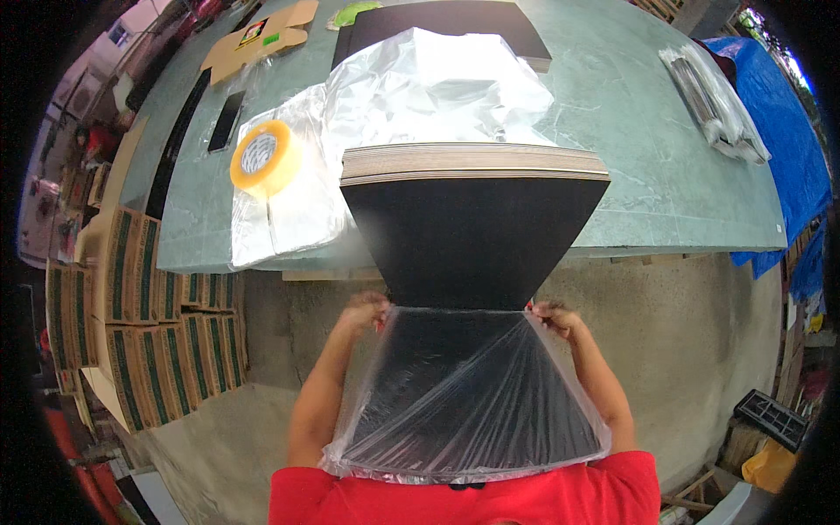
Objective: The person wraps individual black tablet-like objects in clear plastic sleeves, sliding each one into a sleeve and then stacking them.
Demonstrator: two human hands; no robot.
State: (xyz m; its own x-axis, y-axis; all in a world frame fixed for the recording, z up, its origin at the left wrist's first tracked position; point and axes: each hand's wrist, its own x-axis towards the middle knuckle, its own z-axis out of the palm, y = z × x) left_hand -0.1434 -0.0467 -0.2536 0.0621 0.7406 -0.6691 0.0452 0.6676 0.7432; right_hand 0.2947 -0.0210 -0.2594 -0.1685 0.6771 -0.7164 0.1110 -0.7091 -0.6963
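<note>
A thick stack of black panels [472, 227], its pale layered edges showing at the far end, reaches from the table over its front edge toward my body. A clear plastic bag [464, 394] covers the stack's near part, wrinkled diagonally, its near end against my red shirt. My left hand [366, 313] is closed on the bag's edge at the left side of the stack. At the right side my right hand [557, 319] pinches the same edge. The bag's mouth lies straight across the black surface between both hands.
On the green table [665, 210] are clear plastic sheets [429, 87], a yellowish tape roll [261, 159], a dark phone-like slab [226, 121], more black panels [455, 22] and a wrapped bundle [713, 105]. Cardboard boxes [166, 324] stand at left; a blue tarp [783, 140] hangs right.
</note>
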